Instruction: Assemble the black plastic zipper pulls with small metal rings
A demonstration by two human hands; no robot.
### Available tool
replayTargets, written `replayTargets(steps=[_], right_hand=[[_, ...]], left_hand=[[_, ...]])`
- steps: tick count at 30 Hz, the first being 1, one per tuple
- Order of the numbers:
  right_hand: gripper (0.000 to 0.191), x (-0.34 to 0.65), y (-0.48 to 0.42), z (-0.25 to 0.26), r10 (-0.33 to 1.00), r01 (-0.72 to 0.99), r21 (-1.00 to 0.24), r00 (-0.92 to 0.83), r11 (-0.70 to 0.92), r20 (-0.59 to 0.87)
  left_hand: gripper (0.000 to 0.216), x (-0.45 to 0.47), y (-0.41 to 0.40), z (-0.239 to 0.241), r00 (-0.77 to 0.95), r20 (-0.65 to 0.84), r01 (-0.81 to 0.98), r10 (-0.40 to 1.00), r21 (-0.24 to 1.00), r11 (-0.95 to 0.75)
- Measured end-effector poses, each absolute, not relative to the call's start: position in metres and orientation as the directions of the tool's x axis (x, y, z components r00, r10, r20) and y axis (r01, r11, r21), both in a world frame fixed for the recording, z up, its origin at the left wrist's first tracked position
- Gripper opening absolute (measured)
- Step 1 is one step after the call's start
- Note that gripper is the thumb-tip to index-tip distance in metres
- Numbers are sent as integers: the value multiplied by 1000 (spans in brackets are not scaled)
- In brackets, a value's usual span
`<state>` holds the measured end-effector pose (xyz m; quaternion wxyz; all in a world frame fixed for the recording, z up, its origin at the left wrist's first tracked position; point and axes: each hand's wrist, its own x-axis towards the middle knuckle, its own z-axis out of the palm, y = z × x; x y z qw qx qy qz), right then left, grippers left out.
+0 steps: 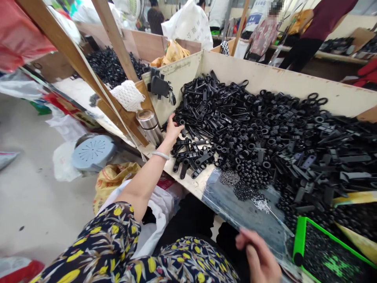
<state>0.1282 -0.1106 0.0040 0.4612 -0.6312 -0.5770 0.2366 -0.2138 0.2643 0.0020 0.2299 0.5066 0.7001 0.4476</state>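
My left hand [173, 129] reaches to the left end of the bin, thumb and forefinger apart. Beside its thumb is a black plastic part [183, 129] with a ring-shaped end; I see no grip on it. Just in front lies a small group of long black plastic pieces [191, 157] with round holes. Behind them rises a large heap of similar black parts [218, 106]. My right hand [257, 255] is low over the front edge of the bench, blurred, with bent fingers. Whether it holds anything is hidden by the blur.
Small black balls [253, 173] and white pins [260, 204] lie on the grey bench sheet [235, 212]. A green-rimmed tray [299, 239] of small black bits stands right. A steel flask [149, 124] is beside the bin wall. A blue stool [93, 151] stands left; people work behind.
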Motion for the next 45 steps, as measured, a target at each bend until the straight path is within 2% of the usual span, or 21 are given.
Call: replayTargets(steps=[1,3,6,8,10,13,15,19,23,25,28,30,31,33,37,41,45], right_hand=[[23,122,-83,7,971,462,-873,90,156,222],[20,105,-18,18,963,402,-880,-21,253,267],[27,76,85,39,939,420,-846,-46,328,341],[26,57,145,48,918,512,-773,-85,374,388],[22,39,193,49,923,675,-639,-188,370,337],[24,14,241,41,945,867,-376,-293,327,147],[25,-2,259,33,945,899,-291,-318,327,79],[18,-21,278,21,933,899,-261,-360,352,16],[16,-14,290,26,930,893,-281,-368,352,-4],[18,3,286,36,937,859,-384,-345,339,55],[23,36,253,51,939,684,-647,-200,338,279],[22,57,212,53,914,620,-697,-85,361,397],[18,65,188,50,903,631,-679,-81,374,423],[9,75,143,37,867,662,-590,-199,463,458],[20,75,89,0,800,708,-414,-369,572,474],[22,66,76,-23,810,782,-304,-396,544,432],[22,64,69,-30,841,797,-308,-414,520,349]], left_hand=[[86,-215,263,7,-392,127,431,911,900,60],[82,-215,255,18,-376,139,317,916,948,-14],[80,-209,227,35,-236,260,380,937,912,-157],[75,-200,197,42,-74,369,527,926,803,-278],[67,-187,162,43,140,444,662,885,622,-417],[63,-165,119,31,483,342,743,806,328,-584],[59,-152,102,19,567,279,749,775,216,-626],[55,-143,93,-2,585,276,754,762,160,-637],[46,-148,95,-6,555,341,732,759,232,-640],[38,-154,103,-2,500,385,724,776,306,-618],[33,-164,134,11,303,387,786,871,415,-458],[35,-168,167,19,230,336,833,913,418,-363],[35,-168,184,23,237,310,850,921,392,-351],[31,-164,217,28,302,216,882,928,306,-358],[18,-144,256,28,384,-19,916,923,131,-379],[14,-131,266,22,382,-84,921,920,119,-372],[16,-136,268,30,384,-77,917,920,150,-371]])
